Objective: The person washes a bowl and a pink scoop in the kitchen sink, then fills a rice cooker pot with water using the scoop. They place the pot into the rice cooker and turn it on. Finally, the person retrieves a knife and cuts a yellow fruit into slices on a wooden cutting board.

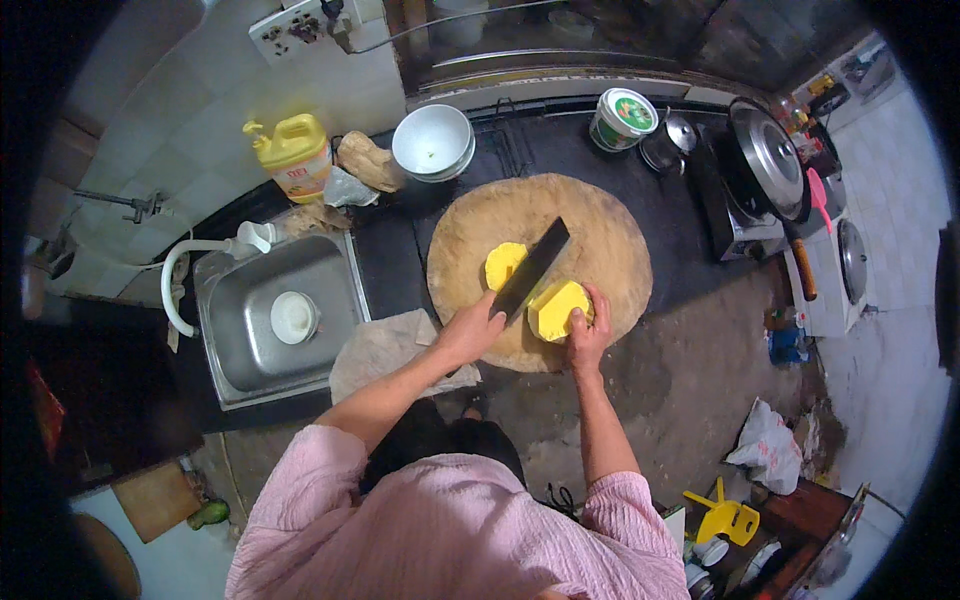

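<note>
A cleaver point(534, 262) is in my left hand point(474, 330), its dark blade slanting up and to the right over a round wooden chopping board point(615, 247). My right hand point(590, 330) grips a thick yellow piece of fruit or vegetable point(556, 311) from its right side, thumb on top. This piece has a flat cut side towards the blade. Another yellow piece point(504, 262) lies on the board left of the blade, partly hidden by it. Whether the blade touches either piece, I cannot tell.
Left of the board are a cloth point(382, 352) and a steel sink point(214, 337) with a small bowl point(292, 316). Behind stand stacked bowls point(433, 142), a yellow jug point(300, 157) and a lidded tub point(624, 120). A lidded wok point(769, 157) sits on the stove at right.
</note>
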The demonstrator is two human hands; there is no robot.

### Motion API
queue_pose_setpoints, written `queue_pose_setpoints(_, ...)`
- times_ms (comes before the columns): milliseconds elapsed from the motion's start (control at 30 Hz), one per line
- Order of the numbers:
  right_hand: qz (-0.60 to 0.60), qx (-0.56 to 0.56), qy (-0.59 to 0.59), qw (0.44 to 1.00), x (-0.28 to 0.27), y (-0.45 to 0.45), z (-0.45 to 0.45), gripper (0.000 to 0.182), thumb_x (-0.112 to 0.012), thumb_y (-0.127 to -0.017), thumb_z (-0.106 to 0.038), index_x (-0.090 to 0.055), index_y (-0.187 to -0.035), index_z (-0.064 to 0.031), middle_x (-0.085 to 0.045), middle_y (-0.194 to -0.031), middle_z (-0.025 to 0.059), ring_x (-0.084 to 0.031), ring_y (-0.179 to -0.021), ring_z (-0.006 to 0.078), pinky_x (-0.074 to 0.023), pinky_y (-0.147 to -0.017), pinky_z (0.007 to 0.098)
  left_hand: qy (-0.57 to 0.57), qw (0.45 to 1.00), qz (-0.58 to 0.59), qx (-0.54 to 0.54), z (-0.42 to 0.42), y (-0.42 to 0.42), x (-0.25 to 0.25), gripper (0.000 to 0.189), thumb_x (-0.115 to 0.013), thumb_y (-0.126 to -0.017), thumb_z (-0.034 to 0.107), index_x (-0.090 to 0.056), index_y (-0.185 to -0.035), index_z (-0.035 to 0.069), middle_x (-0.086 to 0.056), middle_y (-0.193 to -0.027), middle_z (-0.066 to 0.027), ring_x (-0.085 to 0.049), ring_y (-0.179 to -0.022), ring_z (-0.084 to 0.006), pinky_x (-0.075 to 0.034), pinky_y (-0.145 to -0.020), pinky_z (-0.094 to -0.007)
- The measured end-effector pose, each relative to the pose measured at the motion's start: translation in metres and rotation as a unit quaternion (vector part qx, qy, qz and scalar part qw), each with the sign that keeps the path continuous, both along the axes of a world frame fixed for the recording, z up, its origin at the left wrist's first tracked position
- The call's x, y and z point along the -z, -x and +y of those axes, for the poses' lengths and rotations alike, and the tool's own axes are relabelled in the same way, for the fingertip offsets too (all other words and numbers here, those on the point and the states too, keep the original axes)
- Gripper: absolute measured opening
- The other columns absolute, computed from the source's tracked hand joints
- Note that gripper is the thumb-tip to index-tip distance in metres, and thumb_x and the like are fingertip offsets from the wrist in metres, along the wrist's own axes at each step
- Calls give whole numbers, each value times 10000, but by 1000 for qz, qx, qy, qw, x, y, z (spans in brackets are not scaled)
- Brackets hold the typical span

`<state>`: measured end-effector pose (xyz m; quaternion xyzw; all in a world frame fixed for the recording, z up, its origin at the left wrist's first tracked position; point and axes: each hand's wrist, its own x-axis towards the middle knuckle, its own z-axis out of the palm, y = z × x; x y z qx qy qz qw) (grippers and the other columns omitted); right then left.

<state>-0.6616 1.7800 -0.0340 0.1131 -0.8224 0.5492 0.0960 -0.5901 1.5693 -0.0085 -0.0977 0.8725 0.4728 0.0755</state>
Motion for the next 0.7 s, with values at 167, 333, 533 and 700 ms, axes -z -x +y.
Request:
queue_pose_setpoints(167,-44,-17,-47,998,-10,-3,6,452,-583,-792,-196,-537,-1204,-14,-555,-1191,180,-528,-1129,328,-412,-966,382,131,990,42,-28,7,-21,-34,259,-535,-922,196,-472,-1089,8,-629,-916,-252,-611,-806,-453,-481,-684,-537)
queue_pose_setpoints(333,-152,-74,-56,984,-29,-4,12,565,-655,-774,-261,-475,-1261,-39,-538,-1238,190,-522,-1167,341,-422,-965,391,182,982,55,26,6,-43,-38,192,-518,-922,180,-466,-1022,25,-627,-898,-230,-617,-788,-439,-501,-657,-516)
queue_pose_setpoints(533,-151,-130,-131,971,-44,-13,15,788,-775,-690,-304,-398,-1347,-87,-512,-1291,186,-512,-1199,307,-407,-1003,396,287,950,75,95,-4,-54,-40,188,-503,-899,161,-473,-1050,53,-632,-831,-234,-652,-697,-413,-522,-589,-511)
queue_pose_setpoints(700,-95,-107,-179,973,-44,-36,12,874,-799,-672,-344,-371,-1372,-42,-450,-1345,204,-449,-1261,335,-379,-1039,403,350,931,64,83,-11,-53,-32,179,-530,-909,195,-481,-1029,71,-629,-847,-204,-653,-674,-381,-527,-550,-483)
